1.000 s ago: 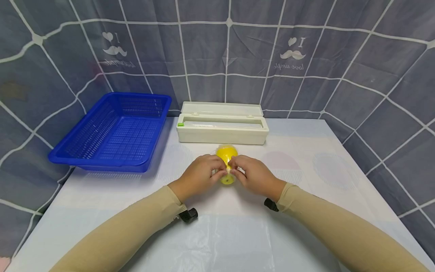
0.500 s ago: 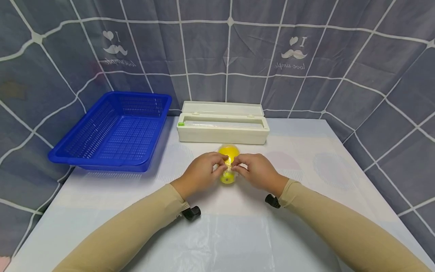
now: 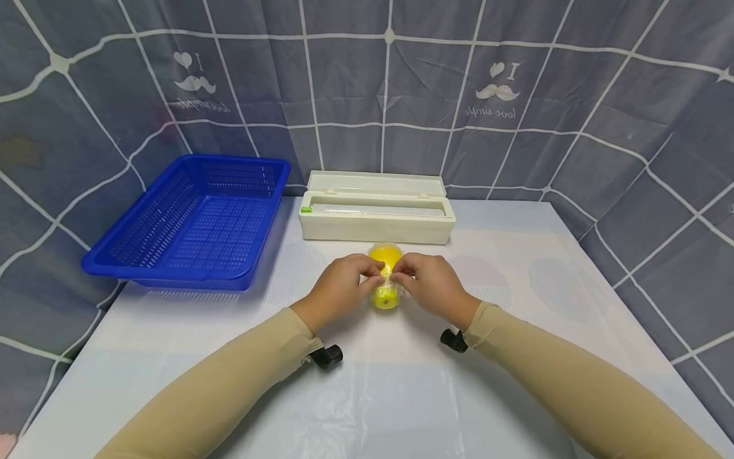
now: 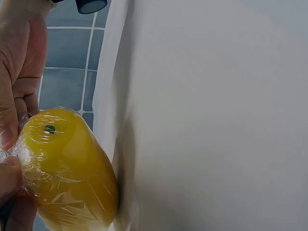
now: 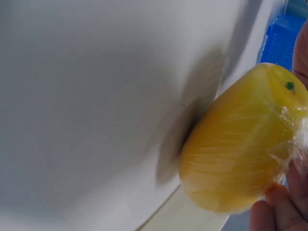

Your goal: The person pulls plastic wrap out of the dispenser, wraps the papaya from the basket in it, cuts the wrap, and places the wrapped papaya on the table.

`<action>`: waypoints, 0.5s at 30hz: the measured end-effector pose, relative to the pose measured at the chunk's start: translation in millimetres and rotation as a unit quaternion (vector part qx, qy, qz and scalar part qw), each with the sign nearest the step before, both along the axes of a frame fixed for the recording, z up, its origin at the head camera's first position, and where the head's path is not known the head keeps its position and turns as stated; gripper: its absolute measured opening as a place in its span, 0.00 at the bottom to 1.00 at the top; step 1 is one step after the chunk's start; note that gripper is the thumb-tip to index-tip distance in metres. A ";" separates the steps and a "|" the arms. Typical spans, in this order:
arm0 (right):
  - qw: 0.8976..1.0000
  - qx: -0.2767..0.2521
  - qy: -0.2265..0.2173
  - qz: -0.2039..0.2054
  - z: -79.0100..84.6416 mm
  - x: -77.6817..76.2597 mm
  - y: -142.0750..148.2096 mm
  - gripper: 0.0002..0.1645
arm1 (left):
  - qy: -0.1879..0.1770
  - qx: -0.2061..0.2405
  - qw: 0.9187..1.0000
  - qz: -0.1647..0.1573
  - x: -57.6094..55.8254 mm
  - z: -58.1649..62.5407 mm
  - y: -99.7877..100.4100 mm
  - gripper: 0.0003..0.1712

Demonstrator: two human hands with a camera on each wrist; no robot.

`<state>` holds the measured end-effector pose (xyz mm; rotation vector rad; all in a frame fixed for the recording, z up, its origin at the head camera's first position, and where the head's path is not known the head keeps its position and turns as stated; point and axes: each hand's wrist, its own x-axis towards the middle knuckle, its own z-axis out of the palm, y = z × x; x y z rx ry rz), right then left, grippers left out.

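Note:
A yellow, elongated fruit (image 3: pixel 385 295) with a small green stem spot lies on the table, wrapped in clear cling film (image 4: pixel 29 168). Its exact kind I cannot tell. My left hand (image 3: pixel 342 284) comes from the left and pinches the film over the fruit's top between thumb and fingers. From the right, my right hand (image 3: pixel 434 285) likewise pinches the film, its fingertips close to the left ones. The film is bunched and wrinkled between the hands in the left wrist view. In the right wrist view the fruit's side (image 5: pixel 236 144) shows film stretched over it in creases.
Behind the fruit stands a white cling film dispenser box (image 3: pixel 375 228), lid raised, with a green slider (image 3: pixel 306 209) at its left end. A blue perforated basket (image 3: pixel 172 278) sits at the left. A grey checked curtain (image 3: pixel 344 83) encloses the white-covered table (image 3: pixel 401 408).
Both hands stay at the fruit, shifting slightly while the fingertips pinch the film. The fruit has moved very little, slightly to the right in view.

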<state>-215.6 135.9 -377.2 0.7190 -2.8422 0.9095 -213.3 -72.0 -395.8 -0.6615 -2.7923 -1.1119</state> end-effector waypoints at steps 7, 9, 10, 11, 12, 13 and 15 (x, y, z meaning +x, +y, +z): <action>0.999 0.032 0.018 -0.015 3.1 4.0 -3.6 0.05 | -0.008 0.009 1.000 0.005 -5.3 1.9 1.4 0.05; 0.999 0.042 0.025 -0.013 3.6 4.1 -3.7 0.06 | -0.029 0.009 1.000 0.001 -7.9 3.8 2.3 0.05; 0.998 0.049 0.028 -0.013 4.0 4.1 -3.7 0.06 | -0.040 0.007 0.999 0.000 -9.4 4.6 2.6 0.06; 0.998 0.055 0.029 -0.013 4.5 3.9 -3.9 0.07 | -0.054 0.008 0.999 0.001 -10.7 5.3 2.8 0.08; 0.998 0.061 0.028 -0.013 5.1 3.4 -4.1 0.07 | -0.067 0.011 0.998 0.002 -12.2 5.7 2.9 0.10; 0.997 0.066 0.024 -0.012 5.3 2.2 -4.3 0.08 | -0.077 0.011 0.997 0.004 -13.8 6.0 3.0 0.11; 0.997 0.076 0.009 -0.009 6.6 -0.2 -4.2 0.11 | -0.088 0.010 0.996 0.012 -16.2 6.2 2.5 0.14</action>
